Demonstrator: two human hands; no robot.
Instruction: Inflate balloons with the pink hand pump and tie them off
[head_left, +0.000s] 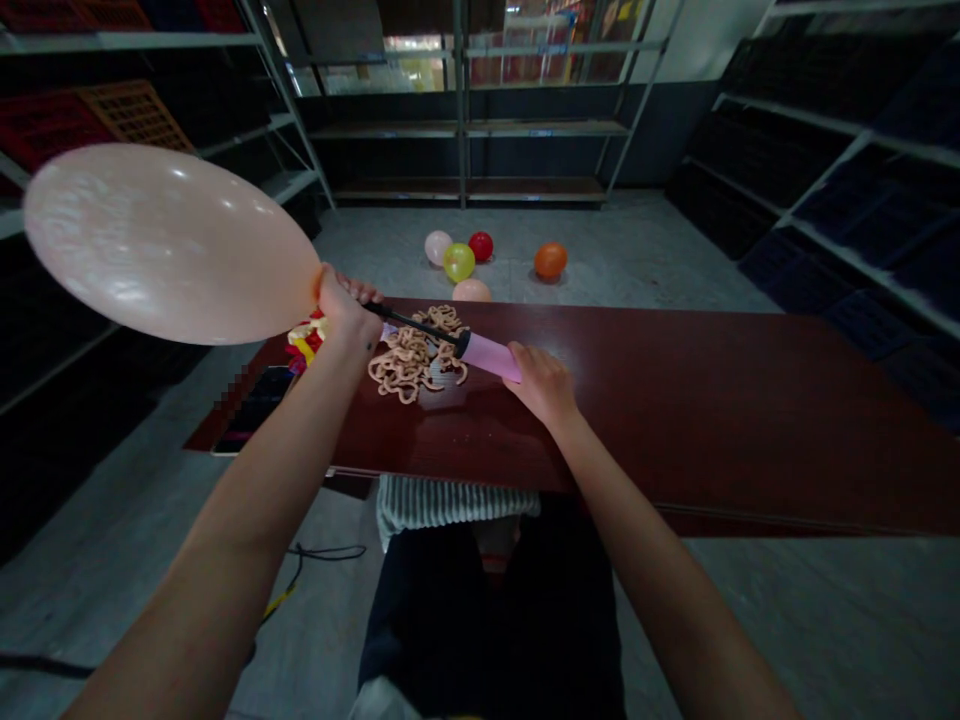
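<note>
Balloon point(169, 243), blown up pale pink, is pinched at its neck by the left hand point(346, 312) against the black tube of a pink hand pump point(489, 356); the right hand point(540, 384), well apart, clasps the pump's end, just past curly tan pieces point(411, 358) on a dark red table point(675, 420).

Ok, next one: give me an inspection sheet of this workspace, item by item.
Surface: glossy dark red wooden table.
Job's things: inflated peach latex balloon; pink hand pump with thin black nozzle; pile of curled tan strips, material unclear.
Clutter: flat black phone-like slab; crumpled red-and-yellow item.
Hands: left hand grips the balloon's neck; right hand grips the pump's pink body.
Cables: thin black cable on the floor.
Surroundings: grey floor, five loose coloured balloons, metal shelving.
</note>
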